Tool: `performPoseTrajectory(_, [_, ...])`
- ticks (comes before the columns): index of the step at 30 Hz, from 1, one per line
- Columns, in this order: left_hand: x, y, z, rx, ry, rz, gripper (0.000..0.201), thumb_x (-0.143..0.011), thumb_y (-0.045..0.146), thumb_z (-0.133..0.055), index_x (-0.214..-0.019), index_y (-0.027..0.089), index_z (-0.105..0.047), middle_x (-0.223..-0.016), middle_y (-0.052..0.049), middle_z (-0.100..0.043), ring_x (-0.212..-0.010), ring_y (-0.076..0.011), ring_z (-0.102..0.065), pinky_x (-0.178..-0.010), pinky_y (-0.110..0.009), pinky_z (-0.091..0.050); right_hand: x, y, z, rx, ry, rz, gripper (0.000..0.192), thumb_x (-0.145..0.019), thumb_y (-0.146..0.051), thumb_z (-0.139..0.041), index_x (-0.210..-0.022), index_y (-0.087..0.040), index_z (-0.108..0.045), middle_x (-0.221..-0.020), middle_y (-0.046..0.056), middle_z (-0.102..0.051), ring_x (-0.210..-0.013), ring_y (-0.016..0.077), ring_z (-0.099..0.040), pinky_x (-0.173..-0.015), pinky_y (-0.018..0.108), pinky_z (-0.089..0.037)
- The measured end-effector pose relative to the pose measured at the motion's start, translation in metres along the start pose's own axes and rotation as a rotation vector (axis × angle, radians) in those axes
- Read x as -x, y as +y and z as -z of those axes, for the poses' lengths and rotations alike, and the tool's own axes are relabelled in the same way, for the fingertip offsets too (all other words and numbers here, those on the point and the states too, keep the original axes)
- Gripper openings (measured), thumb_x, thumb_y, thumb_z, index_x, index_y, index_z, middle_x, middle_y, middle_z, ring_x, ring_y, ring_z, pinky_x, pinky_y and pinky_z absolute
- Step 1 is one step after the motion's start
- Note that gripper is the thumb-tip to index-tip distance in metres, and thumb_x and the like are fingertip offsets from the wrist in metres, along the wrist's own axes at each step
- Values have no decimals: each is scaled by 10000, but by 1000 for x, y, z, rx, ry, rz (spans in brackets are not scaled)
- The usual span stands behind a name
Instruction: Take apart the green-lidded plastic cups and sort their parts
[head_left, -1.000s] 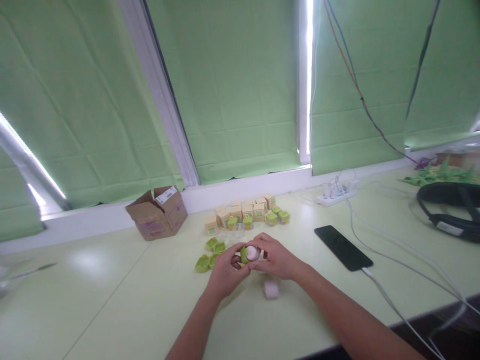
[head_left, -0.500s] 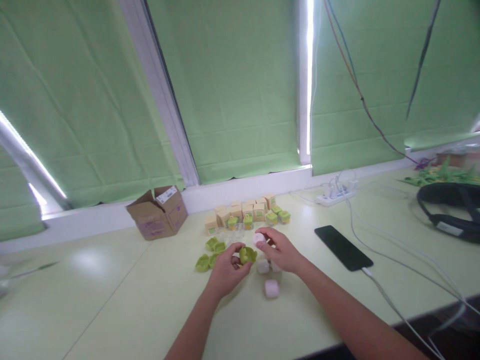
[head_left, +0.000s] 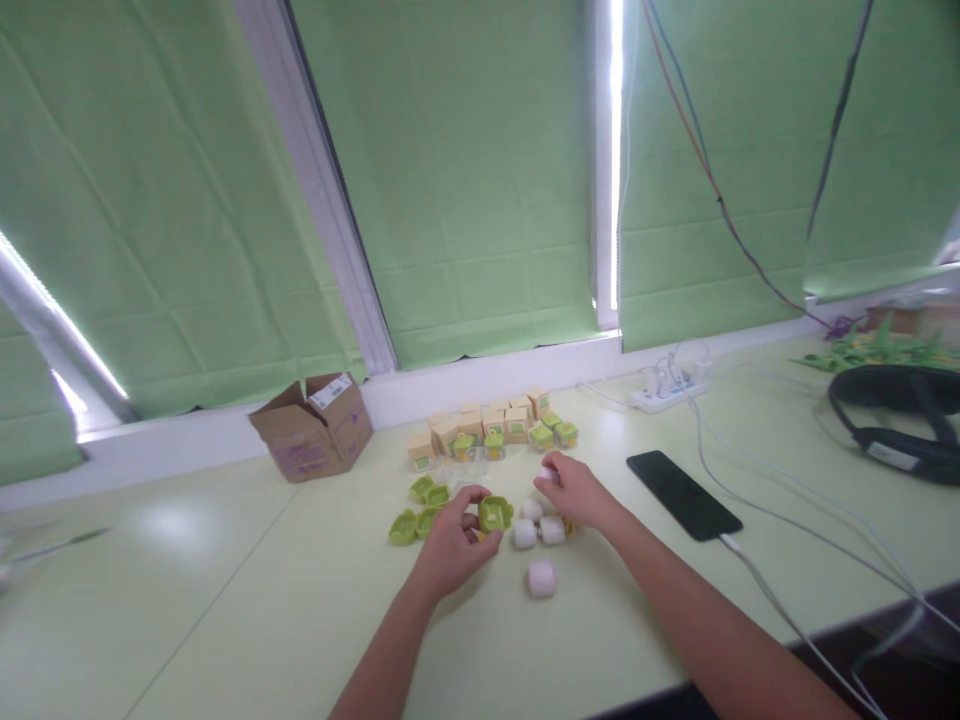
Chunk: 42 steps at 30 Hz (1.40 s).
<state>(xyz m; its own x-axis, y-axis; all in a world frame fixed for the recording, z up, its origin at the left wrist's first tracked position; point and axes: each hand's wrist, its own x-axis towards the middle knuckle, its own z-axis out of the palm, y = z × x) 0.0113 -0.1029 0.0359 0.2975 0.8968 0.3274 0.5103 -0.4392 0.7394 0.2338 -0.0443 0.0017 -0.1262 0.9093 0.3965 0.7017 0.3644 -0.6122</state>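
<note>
Held in the left hand (head_left: 448,548) is a green cup (head_left: 495,514), gripped at its side between the thumb and the curled fingers, with its hollow turned up toward the camera. By the right hand (head_left: 577,491), drawn nearly closed, a small pale piece (head_left: 547,474) is pinched at the fingertips and partly covered by them; it is held apart from the cup, to its right and a little farther back. Between and below the hands, three whitish blocks (head_left: 552,529) are clustered on the tabletop (head_left: 225,620), and a pinkish block (head_left: 541,578) is set nearer the person. Just left of the left hand, several green pieces (head_left: 403,527) are grouped, one of them partly hidden by that hand. Farther back, clear plastic pieces (head_left: 471,467) are laid before small green-topped containers (head_left: 566,435), behind which small tan boxes (head_left: 516,424) are lined up. To their left, a cardboard box (head_left: 315,432) is seen with its flaps raised. To the right of the right hand, a black phone (head_left: 682,495) is placed flat, with a white cable (head_left: 757,580) plugged into its near end.
</note>
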Motion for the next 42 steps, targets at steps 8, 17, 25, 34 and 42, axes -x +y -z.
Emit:
performPoseTrajectory(8, [1,-3,1,-105,25,-46,384,-694,201,-608,-1065,184,-510,-921,-25,-599,-575,-75,-512,-491,-175,-421,0,6,-5,89,-93,-13,237,-799,-298,-542,-961,-143,-619,-914,85,-607,-867,182,-545,-756,260,-368])
performPoseTrajectory(17, [0,-4,1,-111,31,-49,397,-692,220,-615,-1074,186,-511,-921,-23,-594,-599,-86,-522,-513,-186,-436,-3,12,-6,141,-171,-18,263,-850,-280,-450,-970,-154,-648,-974,104,-639,-913,189,-557,-771,249,-356])
performPoseTrajectory(25, [0,-4,2,-139,25,-46,395,-698,224,-615,-1077,187,-507,-863,-8,-583,-558,-74,-488,-510,-187,-432,-3,11,0,165,-95,-34,284,-855,-254,-433,-1043,-145,-616,-977,109,-625,-886,188,-558,-756,262,-361])
performPoseTrajectory(34, [2,-4,2,-200,6,-55,415,-708,258,-622,-1100,187,-505,-839,-9,-587,-535,-79,-498,-519,-207,-445,4,-24,17,24,-14,294,228,-888,-240,-435,-800,-173,-634,-743,24,-617,-710,131,-525,-672,229,-363])
performPoseTrajectory(42, [5,-2,2,-334,-20,-161,418,-728,303,-623,-1118,207,-510,-860,-17,-623,-604,-115,-568,-567,-228,-466,16,-46,10,-115,-68,486,148,-841,-219,-540,-769,-172,-661,-673,2,-575,-635,106,-503,-618,208,-369])
